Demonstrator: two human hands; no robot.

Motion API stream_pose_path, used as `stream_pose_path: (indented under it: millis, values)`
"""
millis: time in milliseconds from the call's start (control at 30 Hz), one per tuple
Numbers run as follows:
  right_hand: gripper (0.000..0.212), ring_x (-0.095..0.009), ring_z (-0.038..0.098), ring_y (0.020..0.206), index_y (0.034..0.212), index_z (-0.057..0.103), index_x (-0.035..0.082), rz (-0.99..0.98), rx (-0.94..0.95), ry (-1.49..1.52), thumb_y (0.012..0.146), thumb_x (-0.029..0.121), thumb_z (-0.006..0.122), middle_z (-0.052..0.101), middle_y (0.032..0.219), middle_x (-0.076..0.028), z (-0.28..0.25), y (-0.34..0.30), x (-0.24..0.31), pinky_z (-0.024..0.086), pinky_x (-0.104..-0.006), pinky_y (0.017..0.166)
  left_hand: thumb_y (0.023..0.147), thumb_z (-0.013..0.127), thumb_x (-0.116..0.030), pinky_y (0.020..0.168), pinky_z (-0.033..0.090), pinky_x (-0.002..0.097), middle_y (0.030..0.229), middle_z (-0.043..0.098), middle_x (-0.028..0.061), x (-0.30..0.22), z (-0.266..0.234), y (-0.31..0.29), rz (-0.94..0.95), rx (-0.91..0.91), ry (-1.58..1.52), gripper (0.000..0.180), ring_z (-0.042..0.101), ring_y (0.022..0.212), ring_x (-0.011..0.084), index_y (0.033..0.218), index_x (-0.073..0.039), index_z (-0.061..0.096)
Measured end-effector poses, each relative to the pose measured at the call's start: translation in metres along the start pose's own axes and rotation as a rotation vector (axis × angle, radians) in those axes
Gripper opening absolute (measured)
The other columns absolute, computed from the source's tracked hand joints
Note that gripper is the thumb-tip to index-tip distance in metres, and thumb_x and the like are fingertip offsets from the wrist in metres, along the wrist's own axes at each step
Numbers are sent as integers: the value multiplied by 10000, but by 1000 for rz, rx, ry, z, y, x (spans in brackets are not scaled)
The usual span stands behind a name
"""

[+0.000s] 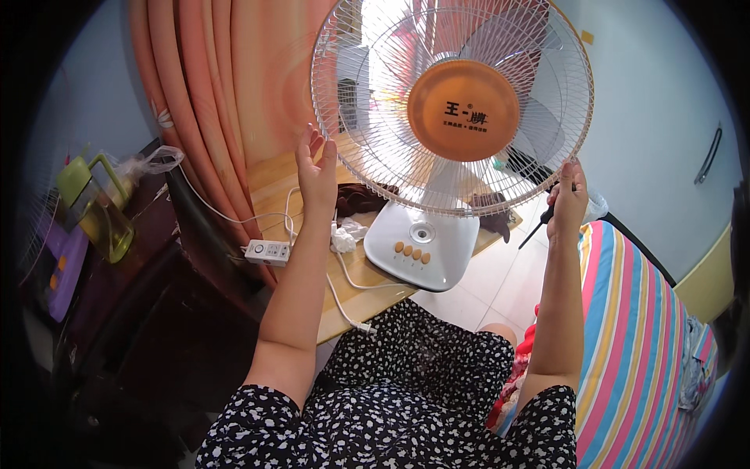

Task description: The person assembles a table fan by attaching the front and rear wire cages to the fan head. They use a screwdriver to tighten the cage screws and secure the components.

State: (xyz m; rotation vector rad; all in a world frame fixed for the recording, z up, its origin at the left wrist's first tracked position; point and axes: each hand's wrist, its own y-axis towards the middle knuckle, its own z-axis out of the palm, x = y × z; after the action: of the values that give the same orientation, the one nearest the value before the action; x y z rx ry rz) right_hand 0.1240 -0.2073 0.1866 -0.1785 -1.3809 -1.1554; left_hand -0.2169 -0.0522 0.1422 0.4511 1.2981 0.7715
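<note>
In front of me stands a table fan with a round wire guard, an orange centre disc and a white base with several orange buttons. My left hand is raised at the guard's lower left rim, thumb and fingers apart. Whether it presses on the rim, I cannot tell. At the lower right rim my right hand has its fingertips against the guard's edge. A screwdriver is held in that same hand, its dark shaft slanting down to the left. Pale blades show behind the wires.
The fan rests on a wooden table. A white power strip, a loose plug, crumpled white plastic and dark cloth lie around it. Left is a green jug; right, a striped cover.
</note>
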Motion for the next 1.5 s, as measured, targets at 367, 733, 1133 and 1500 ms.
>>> stream_pose_path:
  millis: [367,733,1133,1500]
  values:
    - [533,-16,324,458,1163,531,-13,98,55,39,874,434,561,401,607,46,-1,-3,2,292,-171,419,924,516,-311,1019,309,329,1322,416,166,3,2,-1,-110,64,-119,551,411,1221,242,1331,16,343]
    - [541,-12,337,466,1201,500,-14,118,54,101,872,408,580,416,625,50,-6,2,-5,307,-177,423,929,507,-303,1014,318,322,1339,406,144,-3,3,-4,-137,68,-161,541,417,1214,240,1337,12,339]
    - [363,-44,360,504,1157,503,22,322,62,326,904,276,558,556,1091,-61,-11,-28,-28,325,-170,439,916,543,-268,1019,289,283,1308,375,124,16,4,-43,-261,57,-309,592,372,1211,174,1367,-13,256]
    - [362,-38,376,499,1241,461,27,583,168,363,884,63,500,586,1002,-50,-5,-72,-106,338,-187,426,925,499,-120,938,396,303,1215,464,38,35,45,-134,-758,297,-612,434,453,1108,123,1318,-47,328]
